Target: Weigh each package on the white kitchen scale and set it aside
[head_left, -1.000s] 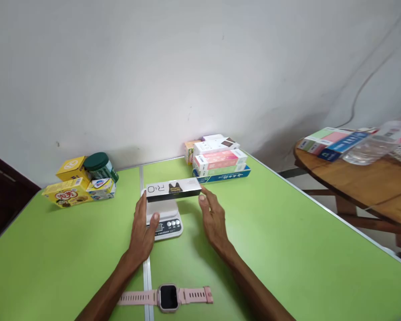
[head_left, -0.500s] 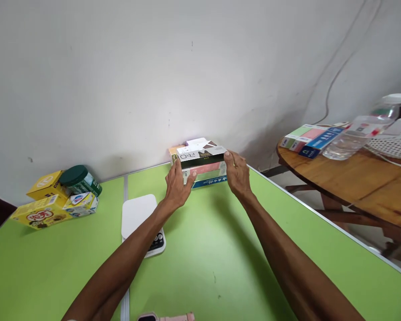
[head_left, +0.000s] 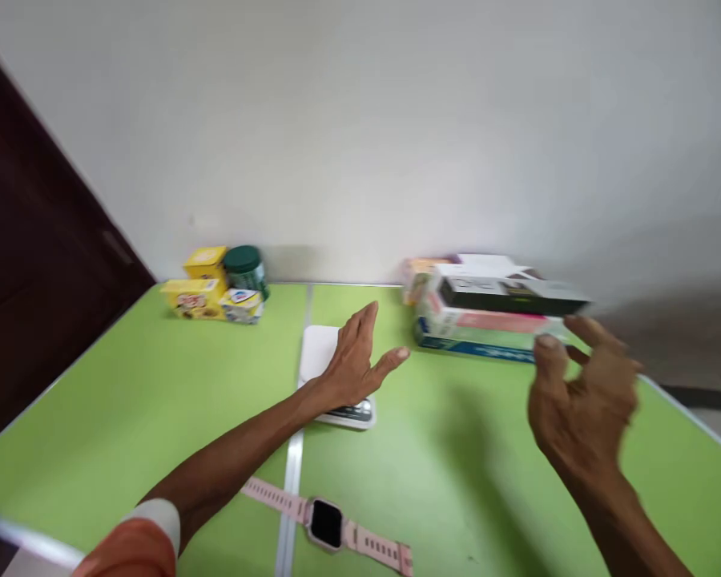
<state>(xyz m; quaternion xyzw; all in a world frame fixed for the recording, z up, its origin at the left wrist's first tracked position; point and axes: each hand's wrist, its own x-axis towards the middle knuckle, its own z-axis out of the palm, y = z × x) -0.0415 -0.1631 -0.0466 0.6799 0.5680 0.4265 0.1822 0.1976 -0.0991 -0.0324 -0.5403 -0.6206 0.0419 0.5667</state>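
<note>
A stack of flat boxes stands against the wall at the right: a black-and-white box [head_left: 517, 296] on top, a pink and green box [head_left: 486, 324] beneath it, and a blue-edged box [head_left: 474, 348] at the bottom. My right hand [head_left: 586, 393] is in front of the stack's right end, fingers apart, somewhat blurred, holding nothing. Over the white kitchen scale [head_left: 320, 349] hovers my left hand [head_left: 356, 365], its thumb spread from the fingers and nothing in it; it covers part of the scale. A pink-strapped smartwatch [head_left: 326, 523] lies nearer to me.
At the back left, yellow boxes [head_left: 195, 298], a small white-and-yellow box [head_left: 242, 305] and a dark green tub [head_left: 245, 268] are grouped on the green table [head_left: 216, 401]. A metal seam [head_left: 292, 465] crosses the tabletop. The wall [head_left: 348, 144] rises behind.
Both hands have let go of the box stack and moved apart, left hand toward the scale, right hand back from the stack. The view has swung left, bringing the whole watch into sight.
</note>
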